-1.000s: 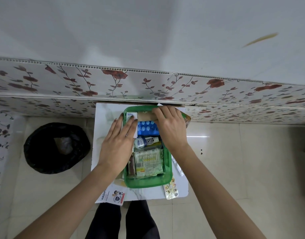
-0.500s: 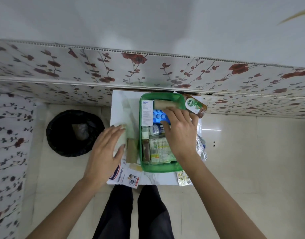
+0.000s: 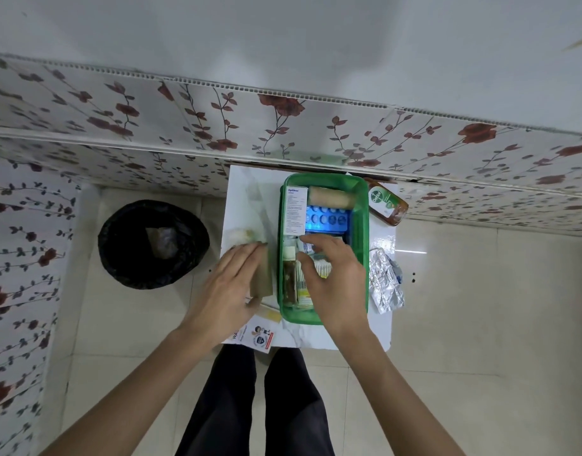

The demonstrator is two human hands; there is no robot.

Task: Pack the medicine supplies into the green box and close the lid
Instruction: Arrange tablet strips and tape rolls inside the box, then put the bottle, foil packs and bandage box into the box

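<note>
The green box [image 3: 362, 225] stands open on the small white table [image 3: 355, 337]. Inside lie a white carton [image 3: 295, 210], a tan bandage roll [image 3: 331, 198], a blue blister pack [image 3: 329, 220] and a brown bottle [image 3: 289, 282]. My right hand [image 3: 335, 279] hovers over the box's near half, fingers spread and curved down onto the packets, holding nothing. My left hand [image 3: 228, 286] lies left of the box on a second tan roll [image 3: 265, 274], fingers along it and thumb at its near end. A translucent piece, possibly the lid [image 3: 250, 205], lies at the table's back left.
A brown antiseptic bottle [image 3: 386, 203] lies right of the box by the wall. Foil blister strips [image 3: 385, 279] sit at the table's right edge. A cotton wad [image 3: 240, 236] and a printed leaflet [image 3: 258, 337] lie on the left. A black bin [image 3: 153, 243] stands on the floor.
My left hand left the box, moved to the table's left side and settled on the tan roll. My right hand slid from the box's far end to its near half.
</note>
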